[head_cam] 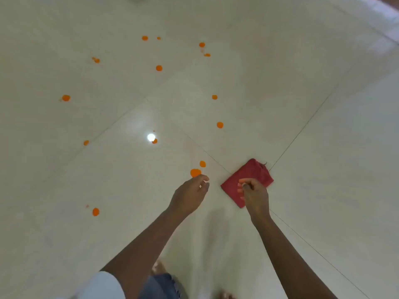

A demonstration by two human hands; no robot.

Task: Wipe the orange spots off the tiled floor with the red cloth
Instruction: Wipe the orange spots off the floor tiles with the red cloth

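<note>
A folded red cloth (252,176) lies flat on the white tiled floor (302,126), right of centre, where four tiles meet. My right hand (253,194) hangs over its near edge with the fingers curled loosely and apart; it holds nothing. My left hand (192,194) is just left of the cloth, fingers loosely bent, empty. Right above its fingertips sit two orange spots (195,172), the nearest ones. Several more orange spots (159,68) are scattered across the tiles to the left and farther away.
A bright lamp reflection (151,137) shines on the tile left of centre. My bare feet (158,267) and jeans show at the bottom edge. A wall base (380,9) runs along the top right corner.
</note>
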